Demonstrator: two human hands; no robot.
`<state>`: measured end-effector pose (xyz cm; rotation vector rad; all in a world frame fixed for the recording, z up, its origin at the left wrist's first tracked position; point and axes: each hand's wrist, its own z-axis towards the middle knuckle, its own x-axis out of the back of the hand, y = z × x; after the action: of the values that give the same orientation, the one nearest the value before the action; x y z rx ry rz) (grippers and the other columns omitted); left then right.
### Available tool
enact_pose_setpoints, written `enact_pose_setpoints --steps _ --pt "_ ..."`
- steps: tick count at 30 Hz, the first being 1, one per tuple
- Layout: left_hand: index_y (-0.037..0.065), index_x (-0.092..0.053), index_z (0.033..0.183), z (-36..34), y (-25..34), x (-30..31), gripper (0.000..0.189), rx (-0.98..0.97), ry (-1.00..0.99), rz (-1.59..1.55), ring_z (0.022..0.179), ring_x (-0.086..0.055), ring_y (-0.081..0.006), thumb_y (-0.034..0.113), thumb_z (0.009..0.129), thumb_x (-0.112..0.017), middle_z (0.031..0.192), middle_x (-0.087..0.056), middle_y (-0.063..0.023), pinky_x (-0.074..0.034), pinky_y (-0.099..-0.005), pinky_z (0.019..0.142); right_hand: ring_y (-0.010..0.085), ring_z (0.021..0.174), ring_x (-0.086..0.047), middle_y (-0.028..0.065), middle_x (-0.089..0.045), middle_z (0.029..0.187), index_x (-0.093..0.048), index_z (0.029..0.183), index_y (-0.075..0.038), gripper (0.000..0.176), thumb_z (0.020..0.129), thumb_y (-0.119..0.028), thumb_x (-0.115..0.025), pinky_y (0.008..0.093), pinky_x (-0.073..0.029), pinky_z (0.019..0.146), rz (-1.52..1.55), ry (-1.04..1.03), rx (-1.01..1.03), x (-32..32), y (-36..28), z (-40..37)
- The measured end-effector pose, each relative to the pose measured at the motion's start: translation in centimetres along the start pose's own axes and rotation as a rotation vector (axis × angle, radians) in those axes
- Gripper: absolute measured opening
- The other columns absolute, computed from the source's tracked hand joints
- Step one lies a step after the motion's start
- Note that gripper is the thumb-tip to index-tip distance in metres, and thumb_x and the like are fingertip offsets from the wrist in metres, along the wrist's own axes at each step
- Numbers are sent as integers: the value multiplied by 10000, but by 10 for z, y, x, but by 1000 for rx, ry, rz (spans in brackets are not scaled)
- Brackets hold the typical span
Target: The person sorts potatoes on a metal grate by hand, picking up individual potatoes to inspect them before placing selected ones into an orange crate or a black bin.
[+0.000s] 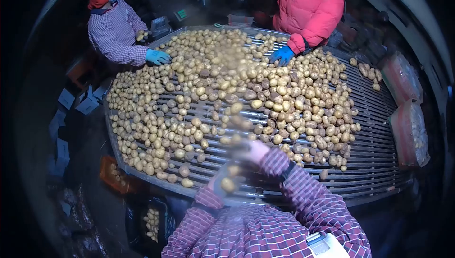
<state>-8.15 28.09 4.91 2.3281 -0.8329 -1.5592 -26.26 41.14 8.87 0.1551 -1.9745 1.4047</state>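
Observation:
My left hand (219,183), in a greyish glove, is low over the near edge of the slatted sorting table (265,192). A yellow potato (228,185) sits in it, and a second, blurred one shows just above. Farther forward and to the right, my right hand (242,152) reaches over the slats, smeared by motion. Blurred potatoes lie right at its fingertips, and its fingers cannot be made out. A broad layer of potatoes (303,101) covers much of the slats, some darker and dirtier than others.
Across the table, a person in a checked shirt (113,35) and another in a red padded jacket (308,9) reach blue-gloved hands among the potatoes. Filled sacks (410,134) stand at the right edge. An orange crate (113,175) and a dark bin (135,220) are at lower left.

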Motion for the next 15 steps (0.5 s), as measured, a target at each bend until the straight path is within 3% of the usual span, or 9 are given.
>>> enact_pose_setpoints --steps 1,2,3,5,6,8,10,12,15 --pt "149 -297 1450 -5 4 -8 615 -21 66 26 1085 -585 -332 313 919 -559 1316 -489 -163 -567 -350 714 305 1106 -593 180 -599 1231 -570 1268 -77 551 833 -407 -647 370 -475 970 61 85 -223 26 -30 14" --pt "147 -310 1442 -9 9 -19 611 -43 131 52 1080 -585 -327 301 909 -568 1314 -492 -156 -564 -355 729 300 1134 -570 176 -577 1250 -559 1282 -100 547 831 -397 -651 372 -452 993 66 206 -187 28 1 44" --pt "143 -316 1437 -9 10 -20 613 -41 122 46 1087 -580 -325 296 903 -575 1311 -493 -154 -563 -360 742 309 1074 -598 152 -644 1127 -613 1216 -127 511 803 -427 -650 390 -458 972 -217 326 -296 35 9 77" --pt "135 -328 1428 -6 13 -22 615 -35 103 34 1099 -571 -320 287 891 -588 1307 -494 -149 -559 -369 768 331 1248 -458 177 -476 1358 -509 1322 -138 620 799 -431 -667 394 -368 1059 -226 361 -313 57 21 120" --pt "125 -327 1426 -5 16 -26 619 -35 125 38 1129 -552 -314 265 885 -593 1308 -486 -145 -552 -388 796 346 1245 -465 200 -485 1328 -466 1354 -136 655 802 -428 -665 409 -378 1050 -259 295 -353 70 5 136" --pt "129 -470 1285 -6 15 -35 456 -63 249 -25 867 -609 -132 215 873 -646 1029 -569 -1 -515 -248 610 370 1243 -468 232 -490 1301 -442 1364 -132 665 806 -418 -664 430 -402 1027 -295 309 -357 65 28 181" --pt "93 -409 1376 -5 15 -29 582 -47 246 201 1015 -621 -173 111 855 -667 1152 -565 -27 -521 -249 630 388 1205 -503 254 -489 1302 -456 1346 -117 568 850 -346 -612 453 -436 986 -436 191 -396 61 22 192" --pt "83 -398 1386 -2 5 -10 605 -57 204 -56 1030 -620 -182 86 847 -671 1188 -562 -44 -523 -251 656 368 1171 -537 227 -504 1311 -499 1308 -106 480 883 -320 -565 448 -450 971 -531 140 -499 56 14 199" --pt "77 -402 1380 5 0 5 558 -53 207 -35 1104 -590 -212 64 866 -621 1285 -538 -73 -520 -274 694 405 1190 -512 267 -524 1251 -480 1309 -134 457 862 -213 -535 478 -440 971 -470 158 -449 58 14 193"
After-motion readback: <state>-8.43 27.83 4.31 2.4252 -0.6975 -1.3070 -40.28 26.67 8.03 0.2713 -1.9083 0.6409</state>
